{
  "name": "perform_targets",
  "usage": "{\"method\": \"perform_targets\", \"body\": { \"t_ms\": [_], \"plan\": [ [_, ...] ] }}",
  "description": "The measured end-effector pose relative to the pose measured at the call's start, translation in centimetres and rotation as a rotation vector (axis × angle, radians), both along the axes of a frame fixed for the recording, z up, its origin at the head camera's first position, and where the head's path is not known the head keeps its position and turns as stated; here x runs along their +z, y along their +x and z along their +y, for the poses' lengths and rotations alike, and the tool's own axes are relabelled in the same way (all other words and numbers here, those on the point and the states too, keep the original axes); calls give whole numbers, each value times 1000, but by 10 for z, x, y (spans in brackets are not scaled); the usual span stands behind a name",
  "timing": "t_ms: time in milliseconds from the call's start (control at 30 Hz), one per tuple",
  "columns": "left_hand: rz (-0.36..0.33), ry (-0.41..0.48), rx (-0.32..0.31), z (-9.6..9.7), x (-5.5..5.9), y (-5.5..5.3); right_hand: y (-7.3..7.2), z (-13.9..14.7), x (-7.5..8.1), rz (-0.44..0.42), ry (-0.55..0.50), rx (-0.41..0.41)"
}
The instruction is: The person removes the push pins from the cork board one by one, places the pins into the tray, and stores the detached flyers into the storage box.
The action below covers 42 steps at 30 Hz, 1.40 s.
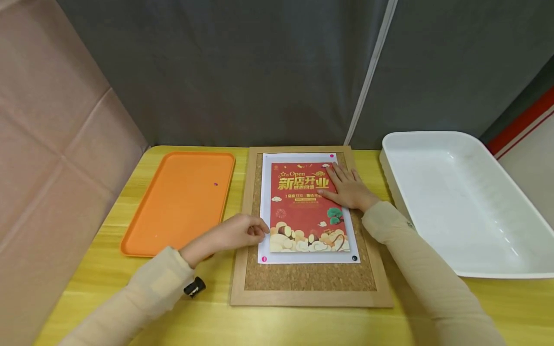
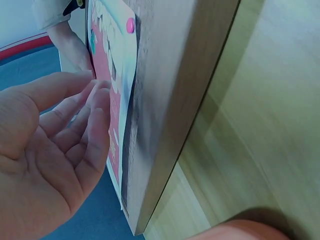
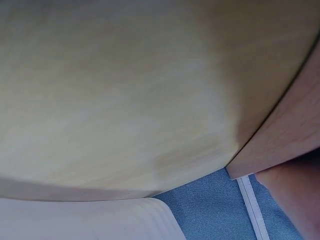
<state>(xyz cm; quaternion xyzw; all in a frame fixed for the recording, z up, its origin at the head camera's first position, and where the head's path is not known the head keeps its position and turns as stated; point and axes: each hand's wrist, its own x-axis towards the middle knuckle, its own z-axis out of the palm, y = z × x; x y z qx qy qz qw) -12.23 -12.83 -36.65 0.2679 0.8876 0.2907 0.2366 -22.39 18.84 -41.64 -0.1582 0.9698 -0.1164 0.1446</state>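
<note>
A red poster with gold lettering lies over a white sheet on a wood-framed cork board. Pink pins sit at the sheet's upper right and lower left corners, and a black pin at the lower right. My right hand rests on the poster's upper right part, fingers spread. At the poster's left edge is my left hand, fingers softly bent. In the left wrist view, the thumb and fingertips come close together right by the poster, with nothing visible between them.
An orange tray holding a small purple piece is left of the board. To the right stands a large white basin. A black clip-like object is by the left sleeve. Grey curtain hangs behind the wooden table.
</note>
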Motion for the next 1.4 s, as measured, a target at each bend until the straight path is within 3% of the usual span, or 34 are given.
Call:
{"method": "perform_targets", "body": {
  "t_ms": [200,333,600,933,1400],
  "plan": [
    [14,-19,-82,2,-1,4,1,0,1,10,-5,2],
    [5,-36,-104,3,0,7,1,0,1,10,-11,1],
    [-14,-50,-119,4,-3,11,1,-1,1,10,-13,0],
    [45,-97,-153,8,-3,22,2,-1,2,2,-16,-3],
    [93,-125,-154,10,-5,26,1,0,1,6,-13,2]
  ]
}}
